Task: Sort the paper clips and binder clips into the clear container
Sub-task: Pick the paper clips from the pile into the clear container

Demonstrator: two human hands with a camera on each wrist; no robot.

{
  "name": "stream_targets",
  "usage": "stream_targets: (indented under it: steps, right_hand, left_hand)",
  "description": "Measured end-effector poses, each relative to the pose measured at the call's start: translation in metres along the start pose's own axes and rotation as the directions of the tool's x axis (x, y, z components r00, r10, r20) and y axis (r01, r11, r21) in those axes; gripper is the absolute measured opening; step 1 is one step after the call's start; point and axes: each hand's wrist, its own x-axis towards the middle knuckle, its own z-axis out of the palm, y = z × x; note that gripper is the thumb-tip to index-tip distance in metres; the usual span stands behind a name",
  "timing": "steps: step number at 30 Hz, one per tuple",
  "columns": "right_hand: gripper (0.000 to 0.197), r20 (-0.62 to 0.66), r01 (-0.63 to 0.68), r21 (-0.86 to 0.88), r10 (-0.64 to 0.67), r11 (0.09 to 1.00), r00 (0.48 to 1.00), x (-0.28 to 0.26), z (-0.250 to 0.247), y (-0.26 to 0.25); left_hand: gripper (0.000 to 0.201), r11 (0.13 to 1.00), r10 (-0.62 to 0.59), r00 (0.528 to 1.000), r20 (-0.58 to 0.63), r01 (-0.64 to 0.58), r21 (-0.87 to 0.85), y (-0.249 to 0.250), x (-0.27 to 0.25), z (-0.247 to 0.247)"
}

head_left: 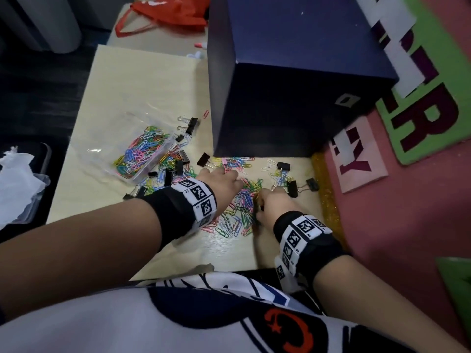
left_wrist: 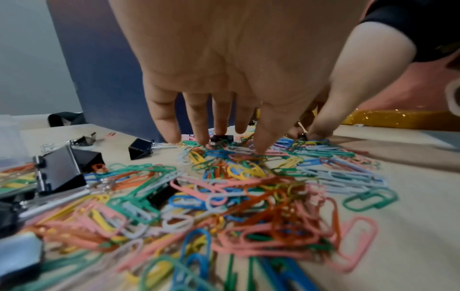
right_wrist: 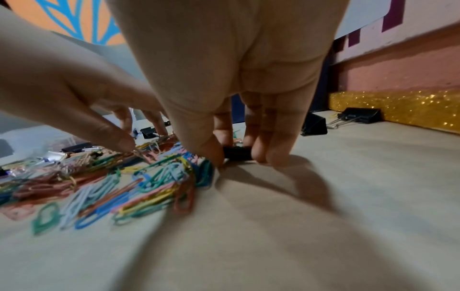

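A spread of coloured paper clips (head_left: pixel 239 212) covers the pale table (head_left: pixel 142 80) in front of me. My left hand (head_left: pixel 224 177) reaches down onto the pile (left_wrist: pixel 224 196) with straight fingers (left_wrist: pixel 171 126), the tips touching the clips. At the pile's right edge my right hand (head_left: pixel 265 200) pinches a black binder clip (right_wrist: pixel 236 152) between thumb and fingers (right_wrist: pixel 273 149), low on the table. The clear container (head_left: pixel 122 138) lies tilted at the left, with several paper clips inside. Black binder clips (head_left: pixel 168 174) lie around its mouth.
A big dark blue box (head_left: pixel 280 85) stands right behind the pile. Loose binder clips (head_left: pixel 284 165) lie right of it, near a gold glitter strip (head_left: pixel 326 194) along the table's right edge. A red bag (head_left: pixel 168 14) lies far back, and white tissue (head_left: pixel 15 179) sits off the left side.
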Motion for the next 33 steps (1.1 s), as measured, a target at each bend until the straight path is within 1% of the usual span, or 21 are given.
stream_targets:
  steps: [2, 4, 6, 8, 9, 11, 13, 14, 16, 18, 20, 22, 24, 27, 30, 31, 33]
  right_hand:
    - [0.023, -0.007, -0.019, 0.035, 0.019, 0.999, 1.000, 0.001, -0.001, 0.003]
    - [0.025, -0.086, -0.076, 0.036, 0.079, 0.996, 0.993, 0.005, -0.005, 0.009]
    - [0.032, -0.169, -0.140, 0.036, 0.144, 0.990, 0.975, 0.011, -0.010, 0.018]
    - [0.039, -0.174, -0.215, 0.047, 0.220, 0.975, 0.960, 0.016, -0.016, 0.028]
    - [0.043, -0.160, -0.259, 0.038, 0.261, 0.965, 0.952, 0.018, -0.017, 0.034]
    - [0.052, -0.122, -0.330, 0.012, 0.329, 0.944, 0.937, 0.022, -0.018, 0.042]
    - [0.060, -0.113, -0.368, 0.017, 0.367, 0.930, 0.923, 0.024, -0.015, 0.046]
    - [0.064, -0.130, -0.372, 0.023, 0.372, 0.928, 0.919, 0.025, -0.014, 0.046]
    - [0.070, -0.194, -0.339, 0.052, 0.342, 0.939, 0.919, 0.028, -0.014, 0.047]
    - [0.061, -0.233, -0.251, 0.081, 0.263, 0.965, 0.936, 0.033, -0.017, 0.045]
    - [0.051, -0.203, -0.195, 0.079, 0.207, 0.978, 0.957, 0.042, -0.019, 0.043]
    - [0.047, -0.135, -0.196, 0.077, 0.205, 0.978, 0.969, 0.046, -0.021, 0.042]
    - [0.046, -0.111, -0.201, 0.106, 0.212, 0.974, 0.971, 0.048, -0.022, 0.043]
    - [0.043, -0.102, -0.189, 0.145, 0.205, 0.971, 0.973, 0.049, -0.023, 0.045]
    - [0.031, -0.044, -0.177, 0.112, 0.183, 0.978, 0.982, 0.048, -0.025, 0.043]
    - [0.027, -0.034, -0.165, 0.107, 0.170, 0.980, 0.985, 0.048, -0.026, 0.041]
    - [0.026, -0.080, -0.157, 0.132, 0.169, 0.979, 0.982, 0.050, -0.028, 0.039]
  left_hand:
    - [0.063, 0.999, -0.026, 1.000, 0.016, 0.026, -0.020, 0.001, 0.003, -0.003]
    - [0.055, 0.998, -0.040, 0.999, 0.035, 0.041, -0.041, 0.001, 0.004, -0.007]
    - [0.039, 0.998, -0.049, 0.998, 0.043, 0.051, -0.048, -0.001, 0.004, -0.008]
    - [0.025, 0.995, -0.075, 0.996, 0.041, 0.077, -0.062, -0.005, 0.004, -0.007]
    - [0.024, 0.992, -0.094, 0.995, 0.045, 0.097, -0.078, -0.006, 0.005, -0.006]
    - [0.028, 0.986, -0.120, 0.991, 0.061, 0.126, -0.108, -0.010, 0.006, -0.004]
    - [0.033, 0.982, -0.124, 0.989, 0.079, 0.134, -0.130, -0.012, 0.008, -0.004]
    - [0.035, 0.980, -0.125, 0.989, 0.083, 0.136, -0.145, -0.013, 0.008, -0.004]
    - [0.037, 0.972, -0.140, 0.987, 0.075, 0.151, -0.179, -0.014, 0.008, -0.003]
    - [0.039, 0.962, -0.156, 0.987, 0.042, 0.161, -0.221, -0.013, 0.006, -0.003]
    - [0.038, 0.950, -0.171, 0.985, 0.007, 0.166, -0.263, -0.010, 0.004, -0.003]
    - [0.036, 0.937, -0.180, 0.983, -0.018, 0.166, -0.307, -0.008, 0.001, -0.004]
    - [0.036, 0.926, -0.181, 0.983, -0.039, 0.157, -0.344, -0.007, -0.001, -0.005]
    - [0.038, 0.924, -0.176, 0.983, -0.059, 0.144, -0.354, -0.009, -0.002, -0.004]
    - [0.041, 0.923, -0.166, 0.983, -0.084, 0.125, -0.364, -0.012, -0.003, -0.005]
    - [0.042, 0.924, -0.162, 0.983, -0.087, 0.120, -0.364, -0.012, -0.003, -0.005]
    - [0.042, 0.927, -0.156, 0.984, -0.088, 0.115, -0.358, -0.013, -0.004, -0.007]
